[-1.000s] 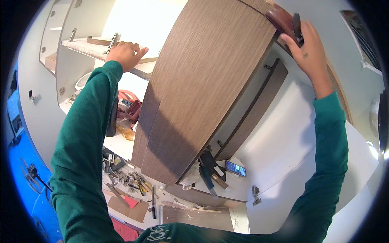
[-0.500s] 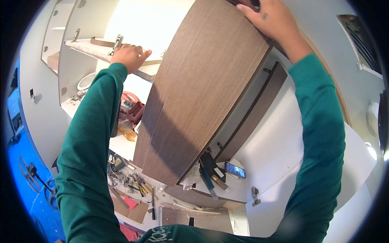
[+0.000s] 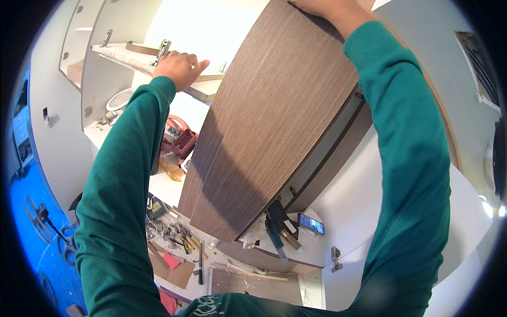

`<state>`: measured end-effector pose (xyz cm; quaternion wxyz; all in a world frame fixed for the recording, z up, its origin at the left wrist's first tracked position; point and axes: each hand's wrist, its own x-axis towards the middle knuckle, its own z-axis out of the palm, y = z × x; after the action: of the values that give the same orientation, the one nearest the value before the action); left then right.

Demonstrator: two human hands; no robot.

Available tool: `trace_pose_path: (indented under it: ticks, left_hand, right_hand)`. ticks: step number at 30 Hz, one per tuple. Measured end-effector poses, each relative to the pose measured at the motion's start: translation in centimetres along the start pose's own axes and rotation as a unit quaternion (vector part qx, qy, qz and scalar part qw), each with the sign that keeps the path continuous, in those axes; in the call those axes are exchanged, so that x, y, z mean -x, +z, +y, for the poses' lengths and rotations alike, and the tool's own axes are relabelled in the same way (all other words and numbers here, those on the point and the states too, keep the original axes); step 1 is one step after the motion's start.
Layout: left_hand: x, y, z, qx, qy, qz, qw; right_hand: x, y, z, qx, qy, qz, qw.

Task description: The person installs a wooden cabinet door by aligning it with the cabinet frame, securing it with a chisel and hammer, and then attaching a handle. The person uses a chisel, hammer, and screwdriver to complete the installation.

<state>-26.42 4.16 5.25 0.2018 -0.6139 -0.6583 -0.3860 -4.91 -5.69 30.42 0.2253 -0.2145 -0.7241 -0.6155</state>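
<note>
A tall brown wood-grain door panel [image 3: 274,111] stands tilted in front of me, across the middle of the view. My right hand [image 3: 330,8] is at its upper right edge, partly cut off by the top of the picture. A dark strip shows under these fingers, but what they close on is hidden. On the left, my left hand [image 3: 181,68] is at the front edge of a white shelf [image 3: 124,59], beside a metal hinge [image 3: 162,53]. Its thumb stands apart from the loosely bent fingers, and I see nothing held in it.
Loose tools [image 3: 179,235] lie crowded on the worktop below. A lit phone [image 3: 310,224] and a green-handled tool [image 3: 274,235] rest on a lower right ledge. A red basket [image 3: 185,141] sits behind the panel's left edge. Another hinge [image 3: 336,259] is on a white panel.
My right hand has slid up and leftward along the panel's top edge, partly out of the picture. The dark reddish thing at its fingers is now mostly hidden. The left hand stays by the hinge.
</note>
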Motion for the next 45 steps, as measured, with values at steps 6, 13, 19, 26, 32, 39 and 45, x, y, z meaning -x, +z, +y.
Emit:
trace_pose_path:
  ticks: [6, 13, 19, 26, 32, 39, 45]
  left_hand:
    - [-0.2, 0.4, 0.5, -0.009, -0.004, -0.004, 1.0]
    - [-0.3, 0.3, 0.4, -0.003, -0.016, -0.001, 1.0]
    - [-0.3, 0.7, -0.3, -0.019, 0.006, 0.024, 1.0]
    - [-0.5, 1.0, -0.5, -0.013, 0.007, 0.02, 1.0]
    - [-0.5, 0.9, -0.1, -0.005, 0.0, 0.013, 1.0]
    - [-0.5, 1.0, -0.2, -0.004, 0.004, 0.025, 1.0]
    - [-0.6, 1.2, -0.2, 0.008, -0.001, 0.027, 1.0]
  right_hand:
    - [-0.2, -0.2, -1.2, 0.007, -0.006, -0.02, 1.0]
    - [-0.7, -0.7, -2.2, -0.006, 0.017, -0.042, 0.999]
    - [-0.4, -0.7, -1.7, -0.024, 0.0, -0.033, 0.999]
    - [0.0, 0.1, -1.2, -0.002, -0.024, -0.003, 1.0]
    - [1.3, -0.8, -0.1, -0.013, -0.014, -0.014, 1.0]
    - [4.4, -2.7, 1.5, -0.014, 0.006, -0.022, 1.0]
    - [9.9, -3.9, 4.7, -0.035, 0.037, 0.009, 0.999]
